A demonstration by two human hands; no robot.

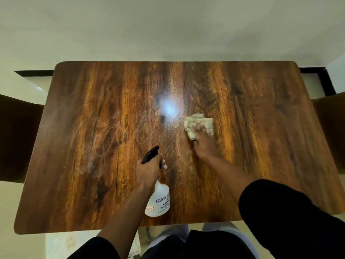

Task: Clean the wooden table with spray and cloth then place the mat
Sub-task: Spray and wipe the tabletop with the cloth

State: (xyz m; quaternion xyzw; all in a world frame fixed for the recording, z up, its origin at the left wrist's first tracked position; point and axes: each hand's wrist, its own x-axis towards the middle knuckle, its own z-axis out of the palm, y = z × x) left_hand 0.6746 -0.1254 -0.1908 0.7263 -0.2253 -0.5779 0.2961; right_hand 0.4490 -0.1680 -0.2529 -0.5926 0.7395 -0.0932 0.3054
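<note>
Head view: wiping step under way, judged from the cloth on the wet wood; the mat is not in sight, so laying it comes later.
Sleeves: black sleeves (291, 217) at the near edge, forearms bare beyond them.
Spray bottle: white translucent plastic spray bottle with a black trigger head (158, 200), near centre, held tilted above the table, nozzle pointing far-left.
Left hand: left hand (149, 170) grips the bottle neck, fingers (164, 164) curled round it by the trigger; whether the trigger is being squeezed cannot be told.
Table: dark brown wood-grain table with rounded corners (74, 193), pale scribble-like streaks on its left half and near centre.
Right hand: right hand (205, 144) right of centre, blurred, fingers stretched fairly flat and pressing down on the cloth; exact finger lie unclear.
Cloth: crumpled pale greenish-beige cloth (194, 126) on the table under the right fingertips, just right of the bright patch.
Bright patch: white glare with fine mist (169, 109), table centre, beyond the bottle.
Chairs: dark brown chairs at the left (18, 137) and right table edges.
Doing it well: probably keep the palm flat, wipe along the grain in overlapping passes, sweep left through the wet patch, then work the streaked left half.
Risk: liquid left standing could dry in smears; a bunched cloth cleans a narrow strip.
</note>
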